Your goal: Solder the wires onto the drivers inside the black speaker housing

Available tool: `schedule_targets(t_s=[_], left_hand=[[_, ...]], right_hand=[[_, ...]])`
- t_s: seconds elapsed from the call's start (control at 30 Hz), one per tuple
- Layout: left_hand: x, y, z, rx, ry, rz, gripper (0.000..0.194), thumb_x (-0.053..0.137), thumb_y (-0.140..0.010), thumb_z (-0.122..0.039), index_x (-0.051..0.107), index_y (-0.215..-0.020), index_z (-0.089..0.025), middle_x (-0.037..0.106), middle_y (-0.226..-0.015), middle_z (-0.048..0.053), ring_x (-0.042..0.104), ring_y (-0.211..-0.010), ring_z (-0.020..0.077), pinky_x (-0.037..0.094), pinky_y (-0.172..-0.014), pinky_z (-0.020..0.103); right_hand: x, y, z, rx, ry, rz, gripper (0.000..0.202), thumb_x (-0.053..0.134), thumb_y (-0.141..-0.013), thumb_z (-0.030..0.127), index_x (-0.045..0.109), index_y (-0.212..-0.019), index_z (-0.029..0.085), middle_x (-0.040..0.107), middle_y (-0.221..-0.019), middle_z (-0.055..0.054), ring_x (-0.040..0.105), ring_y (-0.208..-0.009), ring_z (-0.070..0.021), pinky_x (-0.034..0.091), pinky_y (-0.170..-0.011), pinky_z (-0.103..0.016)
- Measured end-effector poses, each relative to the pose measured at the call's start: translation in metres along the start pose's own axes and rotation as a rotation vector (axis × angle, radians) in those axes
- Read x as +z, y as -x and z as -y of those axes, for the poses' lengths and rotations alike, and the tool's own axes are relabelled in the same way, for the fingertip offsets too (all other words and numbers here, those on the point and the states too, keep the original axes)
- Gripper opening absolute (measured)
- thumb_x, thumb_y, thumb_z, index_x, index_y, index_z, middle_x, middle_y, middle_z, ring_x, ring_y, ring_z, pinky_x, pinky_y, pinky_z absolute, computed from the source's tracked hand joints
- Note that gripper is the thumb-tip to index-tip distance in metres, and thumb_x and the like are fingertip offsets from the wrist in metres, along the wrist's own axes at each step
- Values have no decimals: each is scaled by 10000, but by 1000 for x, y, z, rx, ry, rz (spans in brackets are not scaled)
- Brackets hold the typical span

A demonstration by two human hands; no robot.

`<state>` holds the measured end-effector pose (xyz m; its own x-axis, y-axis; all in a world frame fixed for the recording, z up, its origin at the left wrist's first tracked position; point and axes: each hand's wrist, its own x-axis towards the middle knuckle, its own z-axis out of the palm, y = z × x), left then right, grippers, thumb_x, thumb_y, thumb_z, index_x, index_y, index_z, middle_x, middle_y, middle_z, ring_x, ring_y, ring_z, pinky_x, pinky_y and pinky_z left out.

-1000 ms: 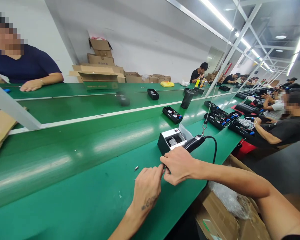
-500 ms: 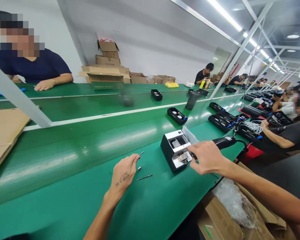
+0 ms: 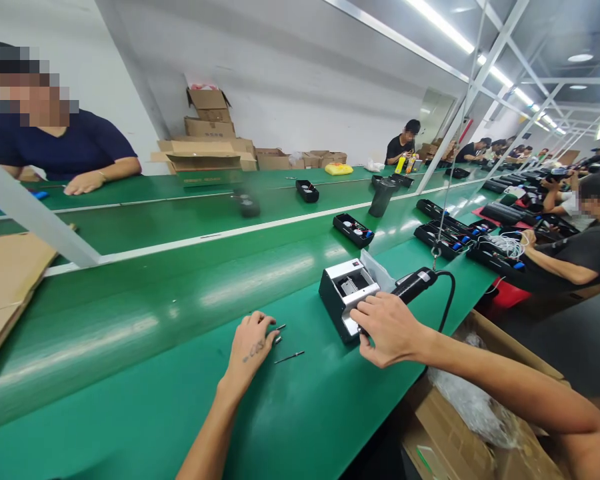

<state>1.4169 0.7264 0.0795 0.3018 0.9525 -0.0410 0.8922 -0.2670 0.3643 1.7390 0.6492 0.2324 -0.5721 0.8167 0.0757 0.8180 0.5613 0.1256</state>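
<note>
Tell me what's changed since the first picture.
The hands were together; now they are apart. The left hand has moved left, beside a short metal piece; its grip is unclear. A thin rod now shows on the bench. The right hand still holds the black tool; the black-and-white box hasn't moved.

Beyond the green table (image 3: 130, 400), stacked brown cardboard boxes (image 3: 209, 127) stand near the pale wall (image 3: 290, 87). To their right lie a bright yellow plastic bag (image 3: 339, 169) and a crumpled white bag (image 3: 375, 165). At far left, a person in a navy shirt (image 3: 65, 147) sits behind a slanting white metal post (image 3: 35, 207), with flat brown cardboard (image 3: 13, 273) below. At lower right, an open brown cardboard carton (image 3: 450, 440) holds crumpled clear plastic (image 3: 473, 407).
</note>
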Motion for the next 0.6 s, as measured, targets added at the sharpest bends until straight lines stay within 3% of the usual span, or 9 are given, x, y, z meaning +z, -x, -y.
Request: schedule_targets(t_s=[0.13, 0.23, 0.33, 0.47, 0.6], left_hand=[[9, 8, -17, 101, -54, 120, 77, 701, -825, -198, 757, -868, -229, 716, -1080, 90, 628, -1046, 282, 471, -867, 371], [17, 13, -29, 114, -78, 141, 190, 591, -817, -54, 702, -764, -199, 715, -1072, 134, 637, -1039, 294, 469, -873, 387], [15, 15, -37, 117, -49, 123, 283, 467, -864, -4, 675, -805, -187, 721, -1116, 174, 656, -1056, 307, 470, -899, 411], [-8, 23, -56, 169, 77, 110, 253, 400, -1028, -162, 635, -960, -228, 740, -989, 78, 677, -925, 242, 487, -863, 359], [-33, 40, -83, 176, 489, 46, 256, 370, -1096, -396, 589, -1042, -274, 732, -975, -1, 675, -890, 188, 500, -839, 305]], right_hand=[[3, -7, 3, -3, 3, 47, 206, 585, -793, 315, 667, -934, 191, 721, -898, -74, 601, -805, -249, 297, -721, -396], [6, -15, 3, 0, 24, 54, 181, 579, -798, 316, 652, -913, 197, 715, -888, -76, 599, -801, -251, 285, -708, -397], [10, -21, 4, 9, 42, 50, 164, 577, -790, 313, 636, -893, 201, 711, -882, -75, 592, -787, -248, 278, -698, -399], [15, -28, 7, 32, 46, 9, 154, 575, -766, 304, 622, -872, 203, 705, -867, -65, 589, -773, -240, 290, -708, -401], [19, -35, 11, 13, 34, -31, 142, 582, -755, 295, 617, -857, 203, 705, -859, -65, 593, -768, -240, 310, -722, -399]])
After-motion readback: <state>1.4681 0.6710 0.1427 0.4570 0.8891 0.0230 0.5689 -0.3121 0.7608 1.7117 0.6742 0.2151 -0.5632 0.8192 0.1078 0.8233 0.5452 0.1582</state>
